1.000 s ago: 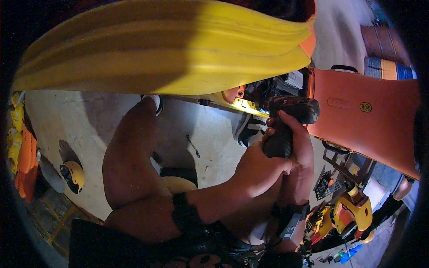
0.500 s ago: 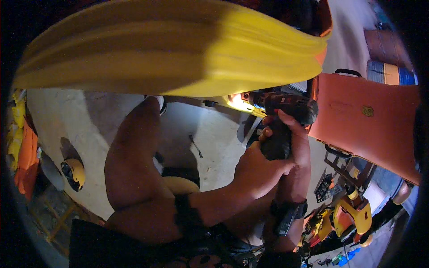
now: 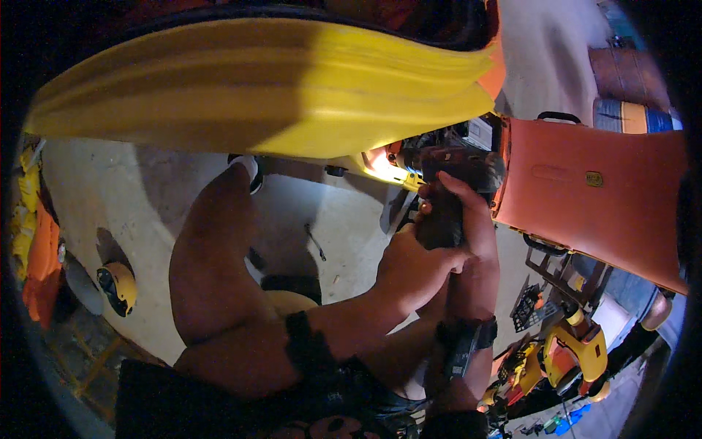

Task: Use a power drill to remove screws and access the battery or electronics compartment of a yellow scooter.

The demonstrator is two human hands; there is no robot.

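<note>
A dark cordless drill (image 3: 468,168) is held level at the right end of a large yellow moulded shell (image 3: 241,88). Its front end points left, toward a brightly lit yellow bracket (image 3: 395,175) under the shell; whether the tip touches anything is hard to tell. My right hand (image 3: 477,212) is wrapped round the drill's grip, thumb up along the back. From the near left, my left hand (image 3: 420,267) closes round the lower grip and presses against my right hand. A lamp-like glow at the drill's front lights the bracket.
An orange panel (image 3: 585,197) with black handles stands right of the drill. Yellow parts (image 3: 574,355) and assorted items crowd the lower right. On the floor lie a thin dark tool (image 3: 316,243) and a round yellow object (image 3: 117,289). My bent leg (image 3: 216,256) is at left.
The whole view has shifted slightly, so the shell, panel and drill sit a little farther left. Both hands keep their hold on the drill, still beside the lit bracket.
</note>
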